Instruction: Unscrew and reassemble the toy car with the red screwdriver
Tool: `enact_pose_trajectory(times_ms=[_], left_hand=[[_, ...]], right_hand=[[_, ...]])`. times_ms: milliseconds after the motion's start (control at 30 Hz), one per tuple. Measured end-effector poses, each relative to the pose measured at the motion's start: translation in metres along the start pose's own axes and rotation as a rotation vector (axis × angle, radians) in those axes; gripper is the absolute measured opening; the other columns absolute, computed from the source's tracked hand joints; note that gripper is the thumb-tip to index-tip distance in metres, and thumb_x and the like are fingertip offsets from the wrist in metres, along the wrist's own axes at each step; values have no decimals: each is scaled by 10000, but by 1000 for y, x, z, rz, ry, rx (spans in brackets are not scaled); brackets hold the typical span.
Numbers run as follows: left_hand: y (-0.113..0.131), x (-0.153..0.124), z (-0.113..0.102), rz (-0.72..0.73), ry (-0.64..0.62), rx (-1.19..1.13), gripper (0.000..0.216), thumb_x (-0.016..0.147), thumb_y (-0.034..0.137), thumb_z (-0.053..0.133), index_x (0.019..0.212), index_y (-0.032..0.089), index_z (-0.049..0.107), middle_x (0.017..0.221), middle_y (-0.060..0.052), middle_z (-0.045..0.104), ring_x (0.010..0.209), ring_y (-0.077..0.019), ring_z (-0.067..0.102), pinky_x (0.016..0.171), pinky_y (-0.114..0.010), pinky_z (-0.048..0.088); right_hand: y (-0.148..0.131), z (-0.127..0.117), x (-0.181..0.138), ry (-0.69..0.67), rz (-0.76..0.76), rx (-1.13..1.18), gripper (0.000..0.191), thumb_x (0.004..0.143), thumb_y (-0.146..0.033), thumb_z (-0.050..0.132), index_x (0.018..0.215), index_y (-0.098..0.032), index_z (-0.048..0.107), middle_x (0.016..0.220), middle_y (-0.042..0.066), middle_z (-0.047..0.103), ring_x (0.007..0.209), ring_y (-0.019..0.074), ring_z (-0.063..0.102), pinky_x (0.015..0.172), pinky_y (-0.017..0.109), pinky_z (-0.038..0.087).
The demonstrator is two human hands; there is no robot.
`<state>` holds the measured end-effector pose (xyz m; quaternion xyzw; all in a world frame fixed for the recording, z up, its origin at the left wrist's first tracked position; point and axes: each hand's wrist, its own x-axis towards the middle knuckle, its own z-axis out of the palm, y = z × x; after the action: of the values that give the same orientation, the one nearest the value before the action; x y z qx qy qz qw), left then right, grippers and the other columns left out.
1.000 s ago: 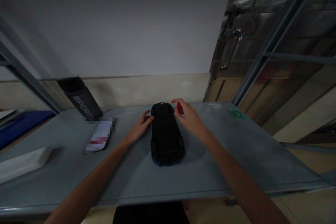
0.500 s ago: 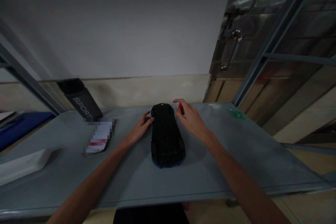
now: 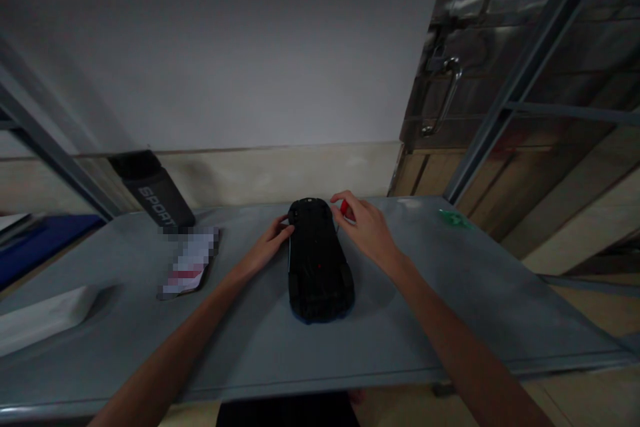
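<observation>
A black toy car lies upside down in the middle of a grey metal table, its length running away from me. My left hand rests against the car's far left side, fingers curled onto its edge. On the car's far right, my right hand is closed in a pinch on a small red-handled tool, its tip by the car's far end.
A black bottle marked SPORT leans at the table's back left. A blurred card lies left of the car, a white box further left. A small green item sits at the back right. A metal door stands beyond.
Little has moved. My right hand has shifted slightly with the red tool near the car's far end. The left hand stays on the car.
</observation>
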<state>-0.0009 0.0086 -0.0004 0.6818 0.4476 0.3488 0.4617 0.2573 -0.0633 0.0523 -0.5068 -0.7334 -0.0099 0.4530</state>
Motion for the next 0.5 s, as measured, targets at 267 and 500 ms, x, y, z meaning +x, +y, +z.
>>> enact_pose_trajectory(times_ms=[267, 500], left_hand=[[-8, 4, 1, -14, -27, -2, 680, 999, 514, 548, 1597, 192, 511, 1377, -131, 752, 1334, -330, 669, 1165, -477, 511], [-5, 3, 0, -9, -3, 36, 665, 985, 531, 565, 1571, 216, 559, 1372, -108, 766, 1365, -334, 651, 1171, -469, 507]], right_hand=[[0, -1, 1, -38, -27, 28, 247, 1023, -229, 514, 1214, -282, 661, 823, 10, 667, 724, 213, 631, 737, 337, 479], [1, -1, 1, -17, -5, 14, 180, 1061, -298, 546, 1164, -291, 693, 753, -11, 651, 674, 202, 610, 707, 325, 466]])
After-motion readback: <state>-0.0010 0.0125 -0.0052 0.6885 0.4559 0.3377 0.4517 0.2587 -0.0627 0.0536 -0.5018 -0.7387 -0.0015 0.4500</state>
